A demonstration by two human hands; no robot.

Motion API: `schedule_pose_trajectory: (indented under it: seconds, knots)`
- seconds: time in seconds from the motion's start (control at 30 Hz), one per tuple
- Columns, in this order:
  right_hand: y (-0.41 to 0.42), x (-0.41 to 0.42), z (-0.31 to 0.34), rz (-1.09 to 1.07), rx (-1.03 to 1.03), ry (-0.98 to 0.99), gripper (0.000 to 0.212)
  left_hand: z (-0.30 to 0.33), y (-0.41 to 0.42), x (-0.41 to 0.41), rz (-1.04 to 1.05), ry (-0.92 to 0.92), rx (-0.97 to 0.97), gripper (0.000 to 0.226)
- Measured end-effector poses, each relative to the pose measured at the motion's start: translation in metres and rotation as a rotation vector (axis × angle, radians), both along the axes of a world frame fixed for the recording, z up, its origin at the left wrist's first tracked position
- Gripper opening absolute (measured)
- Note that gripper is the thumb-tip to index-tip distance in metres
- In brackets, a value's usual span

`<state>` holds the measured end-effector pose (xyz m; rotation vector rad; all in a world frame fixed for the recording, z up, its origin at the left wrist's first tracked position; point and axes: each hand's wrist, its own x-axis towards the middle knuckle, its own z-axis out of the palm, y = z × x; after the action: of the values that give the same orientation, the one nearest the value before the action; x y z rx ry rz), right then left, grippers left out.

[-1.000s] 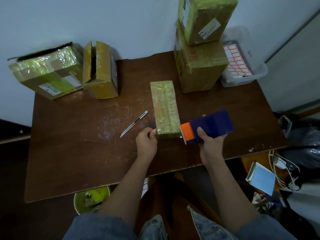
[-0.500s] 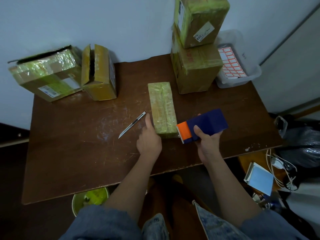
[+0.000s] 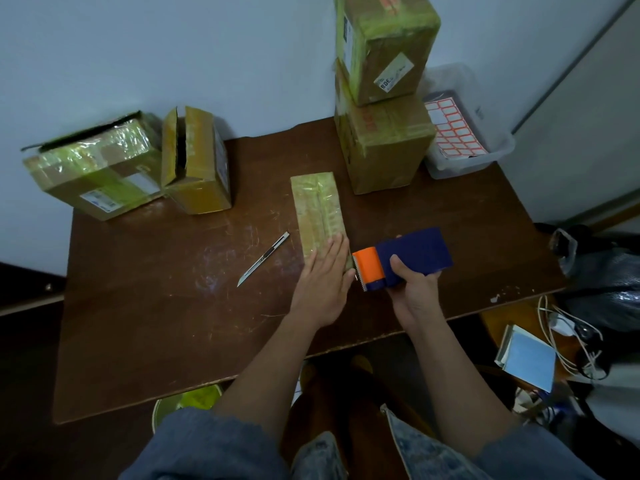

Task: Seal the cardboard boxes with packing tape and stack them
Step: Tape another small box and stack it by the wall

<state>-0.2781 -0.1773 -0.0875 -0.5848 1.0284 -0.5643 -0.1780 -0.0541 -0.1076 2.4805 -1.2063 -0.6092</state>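
I see the table with open wood at its left and near edge. Two stacked boxes stand at the back edge. The flat box lies mid-table; my left hand presses its near end, fingers flat. My right hand grips the tape dispenser just beside it. A knife lies left

A scratched dark wooden table stands against a pale blue wall — dim, cool light.
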Motion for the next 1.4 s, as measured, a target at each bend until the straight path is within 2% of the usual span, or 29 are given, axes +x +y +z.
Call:
schedule_pose_trajectory:
  seconds: [0.17,0.47,0.57,0.67,0.83,1.0,1.1,1.2,1.27,1.37,1.4]
  knots:
    - [-0.005,-0.001,-0.002,-0.051,0.058,-0.085,0.072,-0.005,0.001,0.000,-0.032,-0.084,0.048,0.059]
    - [-0.011,-0.001,-0.001,-0.064,0.045,-0.081,0.074,-0.005,0.002,0.001,-0.019,-0.084,0.042,0.056]
    - [-0.029,-0.011,0.000,-0.198,0.101,-0.065,0.084,-0.006,0.002,0.000,-0.017,-0.097,0.033,0.056]
    - [-0.038,-0.016,0.008,-0.174,-0.034,-0.017,0.087,-0.007,0.001,-0.001,-0.027,-0.157,0.040,0.056]
    - [-0.032,-0.006,0.013,-0.157,-0.160,0.058,0.096,-0.004,0.000,-0.002,-0.040,-0.125,0.052,0.054]
    - [-0.026,-0.004,0.010,-0.064,-0.312,0.234,0.102,-0.004,-0.001,-0.002,-0.030,-0.116,0.070,0.053]
    - [-0.015,0.004,0.003,0.163,-0.506,0.438,0.104,-0.004,0.000,-0.001,-0.039,-0.108,0.069,0.053]
    - [-0.005,0.020,-0.005,0.420,-0.768,0.689,0.093,-0.003,0.002,0.001,-0.041,-0.086,0.063,0.053]
    - [-0.014,0.019,-0.004,0.494,-0.960,0.917,0.082,-0.002,0.002,0.002,-0.037,-0.054,0.056,0.053]
    - [-0.041,0.004,0.001,0.434,-0.968,1.091,0.073,-0.004,-0.001,0.000,-0.007,-0.068,0.048,0.053]
    - [-0.048,-0.002,0.001,0.481,-0.977,1.139,0.072,-0.005,-0.002,0.000,-0.005,-0.075,0.049,0.054]
